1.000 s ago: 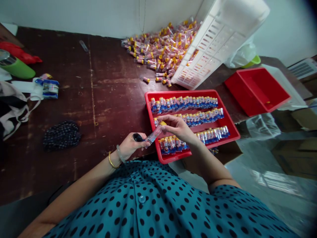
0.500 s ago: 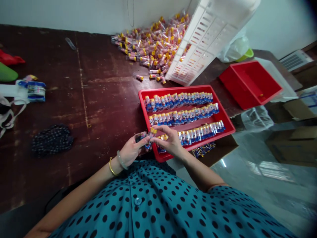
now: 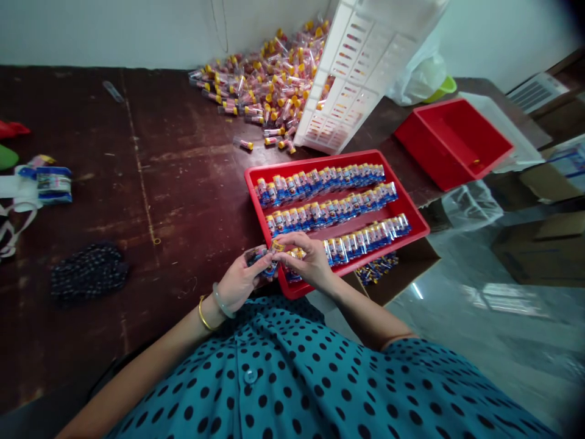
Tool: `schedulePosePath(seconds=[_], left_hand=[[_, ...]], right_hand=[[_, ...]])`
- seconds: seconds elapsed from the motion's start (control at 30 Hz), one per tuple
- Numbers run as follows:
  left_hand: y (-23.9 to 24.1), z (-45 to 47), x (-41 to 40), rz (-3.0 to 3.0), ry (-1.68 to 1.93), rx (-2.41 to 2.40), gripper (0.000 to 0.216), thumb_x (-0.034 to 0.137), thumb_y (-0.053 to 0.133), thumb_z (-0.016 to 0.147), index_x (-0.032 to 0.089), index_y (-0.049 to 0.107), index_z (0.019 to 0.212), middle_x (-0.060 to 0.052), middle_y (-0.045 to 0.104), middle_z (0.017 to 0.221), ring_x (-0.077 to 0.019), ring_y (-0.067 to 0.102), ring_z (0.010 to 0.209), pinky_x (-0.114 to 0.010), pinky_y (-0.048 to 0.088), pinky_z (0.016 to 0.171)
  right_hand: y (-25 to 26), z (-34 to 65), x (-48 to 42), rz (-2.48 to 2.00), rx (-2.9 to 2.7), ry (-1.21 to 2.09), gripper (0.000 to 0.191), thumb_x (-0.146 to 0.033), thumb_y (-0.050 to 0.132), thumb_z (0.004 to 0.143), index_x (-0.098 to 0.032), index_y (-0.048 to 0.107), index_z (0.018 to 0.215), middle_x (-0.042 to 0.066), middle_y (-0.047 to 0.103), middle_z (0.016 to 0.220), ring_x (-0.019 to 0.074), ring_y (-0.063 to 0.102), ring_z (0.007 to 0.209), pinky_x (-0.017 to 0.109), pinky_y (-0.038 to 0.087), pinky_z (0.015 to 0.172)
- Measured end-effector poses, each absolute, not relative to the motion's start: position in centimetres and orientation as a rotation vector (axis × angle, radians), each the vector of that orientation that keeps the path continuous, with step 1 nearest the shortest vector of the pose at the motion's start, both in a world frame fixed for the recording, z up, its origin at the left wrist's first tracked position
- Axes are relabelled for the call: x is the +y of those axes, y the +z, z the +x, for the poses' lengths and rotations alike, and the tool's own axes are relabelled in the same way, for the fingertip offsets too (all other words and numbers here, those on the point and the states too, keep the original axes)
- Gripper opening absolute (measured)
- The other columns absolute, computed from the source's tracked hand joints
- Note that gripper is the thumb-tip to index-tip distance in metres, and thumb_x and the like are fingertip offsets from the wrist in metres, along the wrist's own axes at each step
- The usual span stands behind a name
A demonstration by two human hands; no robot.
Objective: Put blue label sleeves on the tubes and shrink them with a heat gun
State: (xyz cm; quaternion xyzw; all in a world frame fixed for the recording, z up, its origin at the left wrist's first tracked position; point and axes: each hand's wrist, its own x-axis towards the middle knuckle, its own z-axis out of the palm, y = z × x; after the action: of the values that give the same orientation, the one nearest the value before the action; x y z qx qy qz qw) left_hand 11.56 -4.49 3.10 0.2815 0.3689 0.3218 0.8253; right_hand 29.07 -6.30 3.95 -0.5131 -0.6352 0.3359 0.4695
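Left hand [image 3: 240,277]: fingers curling closed around a small clear tube [image 3: 269,257], gripping its lower end just off the near-left corner of the red tray [image 3: 315,161].
Right hand [image 3: 306,259]: fingertips pinching the same tube at its yellow-capped end, meeting the left fingers.
Tube: lying between both sets of fingers, tilting, above the tray's near edge.
Tray: holding three rows of labelled tubes, stretching beyond the right fingers.
Loose tubes [image 3: 265,79]: lying heaped well beyond the fingers, against a tilted white crate [image 3: 361,67].
Second red tray [image 3: 450,143]: sitting far right of the fingers.
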Motion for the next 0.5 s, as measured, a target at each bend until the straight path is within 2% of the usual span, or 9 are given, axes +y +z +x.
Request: schedulePosePath(seconds=[0.1,0.23,0.3,0.4,0.5], left_hand=[[3.3,11.8,-4.3,0.615,0.669,0.807,0.030,0.036,0.079,0.073,0.016,0.069,0.093,0.000,0.065,0.081,-0.0111,0.059,0.068,-0.022,0.052,0.060],[3.7,11.8,-3.7,0.651,0.615,0.860,0.039,0.039,0.077,0.075,0.017,0.068,0.106,-0.003,0.066,0.086,-0.0129,0.060,0.072,-0.024,0.053,0.065],[3.8,11.5,-3.4,0.682,0.596,0.873,0.040,0.039,0.076,0.076,0.017,0.067,0.108,-0.004,0.066,0.088,-0.0144,0.060,0.074,-0.024,0.053,0.064],[3.5,10.5,-3.0,0.719,0.533,0.920,0.032,0.041,0.072,0.078,0.016,0.068,0.097,-0.003,0.063,0.078,-0.0146,0.058,0.068,-0.022,0.048,0.053],[3.0,9.5,-2.6,0.736,0.488,0.981,0.031,0.043,0.073,0.076,0.016,0.068,0.088,-0.001,0.059,0.070,-0.0136,0.055,0.062,-0.021,0.044,0.048]], right_hand=[[3.9,28.5,-6.4,-1.238,-1.460,0.953,0.018,-0.035,0.074,0.082,-0.023,0.069,0.094,0.003,0.073,0.102,0.0204,0.067,0.101,0.035,0.050,0.094],[3.8,31.2,-5.2,-1.207,-1.229,1.025,0.018,-0.038,0.065,0.088,-0.020,0.064,0.087,0.003,0.070,0.096,0.0168,0.066,0.092,0.031,0.051,0.087],[4.0,36.1,-4.2,-1.320,-1.181,0.844,0.021,-0.041,0.062,0.089,-0.020,0.063,0.088,0.003,0.068,0.094,0.0153,0.064,0.088,0.029,0.051,0.083],[4.8,46.2,-4.0,-1.671,-1.192,0.436,0.024,-0.041,0.057,0.090,-0.018,0.063,0.091,0.003,0.066,0.084,0.0156,0.062,0.079,0.029,0.050,0.078],[5.3,54.5,-5.5,-2.213,-1.217,0.102,0.020,-0.031,0.058,0.088,-0.015,0.063,0.097,0.008,0.069,0.091,0.0190,0.063,0.083,0.032,0.048,0.080]])
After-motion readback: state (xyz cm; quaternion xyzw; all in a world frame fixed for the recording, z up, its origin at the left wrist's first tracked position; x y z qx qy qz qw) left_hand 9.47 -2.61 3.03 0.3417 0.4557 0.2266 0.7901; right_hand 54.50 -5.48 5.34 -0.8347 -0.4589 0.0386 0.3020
